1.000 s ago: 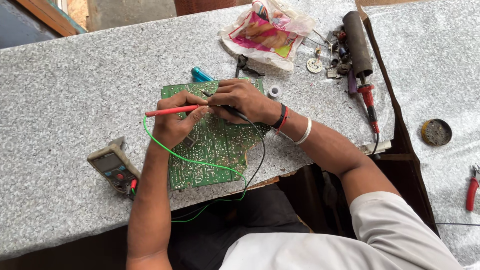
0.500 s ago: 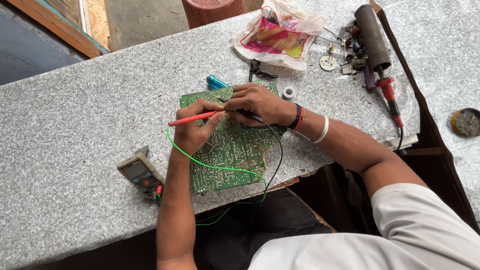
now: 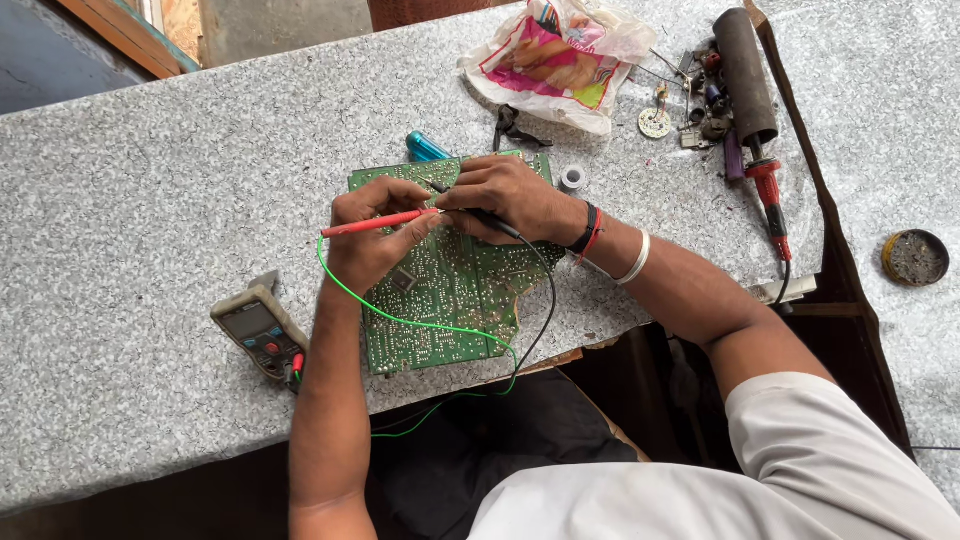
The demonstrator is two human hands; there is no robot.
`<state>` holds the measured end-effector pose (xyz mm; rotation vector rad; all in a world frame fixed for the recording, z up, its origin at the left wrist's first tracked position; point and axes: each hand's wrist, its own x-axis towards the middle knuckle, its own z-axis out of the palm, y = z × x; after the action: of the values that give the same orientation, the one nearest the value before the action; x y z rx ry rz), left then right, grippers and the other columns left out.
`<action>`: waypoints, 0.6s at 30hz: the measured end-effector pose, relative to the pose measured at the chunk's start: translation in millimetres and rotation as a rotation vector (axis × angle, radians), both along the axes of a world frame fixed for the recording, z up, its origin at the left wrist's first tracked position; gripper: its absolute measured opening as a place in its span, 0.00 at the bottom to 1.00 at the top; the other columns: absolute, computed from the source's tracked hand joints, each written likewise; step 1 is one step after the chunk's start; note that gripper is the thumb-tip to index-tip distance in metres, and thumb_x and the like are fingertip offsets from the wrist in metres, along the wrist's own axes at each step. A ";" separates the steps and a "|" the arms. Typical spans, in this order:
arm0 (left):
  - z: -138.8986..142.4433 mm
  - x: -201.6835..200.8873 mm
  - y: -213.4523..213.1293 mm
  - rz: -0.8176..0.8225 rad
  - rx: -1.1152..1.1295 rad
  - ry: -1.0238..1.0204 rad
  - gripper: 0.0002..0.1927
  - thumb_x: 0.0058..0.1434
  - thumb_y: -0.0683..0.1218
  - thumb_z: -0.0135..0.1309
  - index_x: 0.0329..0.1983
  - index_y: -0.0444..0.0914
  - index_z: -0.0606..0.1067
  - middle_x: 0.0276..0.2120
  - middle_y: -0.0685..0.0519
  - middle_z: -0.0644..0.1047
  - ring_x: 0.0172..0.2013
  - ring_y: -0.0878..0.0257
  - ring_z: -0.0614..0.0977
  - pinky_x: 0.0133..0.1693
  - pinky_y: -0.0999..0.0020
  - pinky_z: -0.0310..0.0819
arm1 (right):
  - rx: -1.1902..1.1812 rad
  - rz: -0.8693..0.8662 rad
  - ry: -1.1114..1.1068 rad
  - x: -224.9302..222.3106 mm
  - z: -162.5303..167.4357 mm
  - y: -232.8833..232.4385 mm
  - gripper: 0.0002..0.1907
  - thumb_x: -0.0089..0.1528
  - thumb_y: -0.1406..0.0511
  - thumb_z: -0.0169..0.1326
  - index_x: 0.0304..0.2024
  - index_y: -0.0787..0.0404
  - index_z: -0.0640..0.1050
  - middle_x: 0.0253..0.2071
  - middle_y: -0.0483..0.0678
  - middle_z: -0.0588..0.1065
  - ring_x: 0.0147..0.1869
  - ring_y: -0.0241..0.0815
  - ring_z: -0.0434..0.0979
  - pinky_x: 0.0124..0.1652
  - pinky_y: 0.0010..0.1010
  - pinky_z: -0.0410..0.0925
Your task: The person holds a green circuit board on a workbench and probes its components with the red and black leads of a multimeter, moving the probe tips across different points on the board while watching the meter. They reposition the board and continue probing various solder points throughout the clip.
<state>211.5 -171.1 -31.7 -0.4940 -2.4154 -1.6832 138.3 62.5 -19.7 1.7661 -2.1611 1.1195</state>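
A green circuit board [image 3: 445, 290] lies solder side up on the grey speckled table [image 3: 140, 190]. My left hand [image 3: 372, 235] grips a red test probe [image 3: 375, 223] with its tip on the board. My right hand [image 3: 505, 198] grips a black test probe [image 3: 470, 208] whose tip touches the board close to the red one. A green lead [image 3: 420, 325] and a black lead [image 3: 545, 310] run from the probes across the board and over the table's front edge. A multimeter [image 3: 258, 330] sits left of the board.
A crumpled plastic bag [image 3: 560, 60] lies at the back. A soldering iron with a red handle [image 3: 765, 185], a dark cylinder [image 3: 742, 75] and small parts sit at the right. A blue cylinder [image 3: 428, 149], a solder spool [image 3: 572, 179] and a round tin [image 3: 914, 257] are nearby.
The view has shifted, so everything sits lower and further right in the picture. Both hands stay on the board with the probes, tips still close together.
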 end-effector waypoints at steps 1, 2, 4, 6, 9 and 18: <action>-0.4 -1.1 -0.2 -0.002 0.000 -0.002 0.14 0.59 0.42 0.70 0.45 0.34 0.79 0.35 0.52 0.83 0.37 0.69 0.84 0.39 0.74 0.80 | -0.004 -0.001 0.004 -0.9 -1.2 -0.4 0.09 0.64 0.67 0.60 0.45 0.65 0.80 0.33 0.50 0.76 0.38 0.50 0.77 0.39 0.41 0.70; -0.9 -1.9 -0.7 -0.002 -0.012 0.008 0.14 0.59 0.42 0.69 0.45 0.34 0.79 0.35 0.52 0.83 0.36 0.69 0.85 0.39 0.74 0.80 | 0.005 -0.003 0.006 -1.6 -2.5 -1.0 0.10 0.63 0.67 0.60 0.45 0.65 0.81 0.33 0.50 0.77 0.38 0.50 0.77 0.39 0.41 0.70; -3.0 -2.7 -1.2 -0.004 -0.036 0.028 0.14 0.60 0.42 0.69 0.45 0.34 0.79 0.34 0.52 0.83 0.36 0.69 0.85 0.39 0.74 0.80 | 0.023 -0.008 0.008 -2.9 -5.7 -1.8 0.10 0.62 0.67 0.60 0.45 0.65 0.81 0.32 0.50 0.77 0.37 0.50 0.76 0.38 0.41 0.70; -5.3 -2.5 -1.8 -0.004 -0.020 0.028 0.13 0.60 0.41 0.69 0.45 0.34 0.79 0.35 0.52 0.83 0.37 0.69 0.85 0.39 0.74 0.81 | 0.019 -0.005 0.014 -3.7 -8.8 -2.7 0.10 0.61 0.67 0.60 0.44 0.65 0.81 0.32 0.50 0.77 0.37 0.51 0.76 0.38 0.41 0.70; -7.8 0.0 -3.3 -0.009 0.014 -0.012 0.13 0.60 0.41 0.69 0.45 0.34 0.79 0.35 0.52 0.83 0.36 0.69 0.85 0.39 0.74 0.81 | 0.007 -0.006 0.019 -2.9 -12.8 -5.4 0.10 0.62 0.67 0.60 0.45 0.65 0.81 0.32 0.50 0.76 0.37 0.50 0.76 0.38 0.41 0.70; -12.3 -0.6 -2.9 -0.020 0.038 -0.013 0.13 0.61 0.41 0.67 0.46 0.33 0.79 0.36 0.51 0.83 0.37 0.68 0.86 0.39 0.74 0.82 | 0.003 -0.008 0.010 -1.7 -18.8 -6.8 0.10 0.62 0.67 0.60 0.45 0.64 0.81 0.33 0.49 0.77 0.37 0.50 0.76 0.39 0.40 0.70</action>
<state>210.9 -174.0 -44.0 -0.5045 -2.3907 -1.7416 136.6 55.8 -38.5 1.7589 -2.1638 1.1038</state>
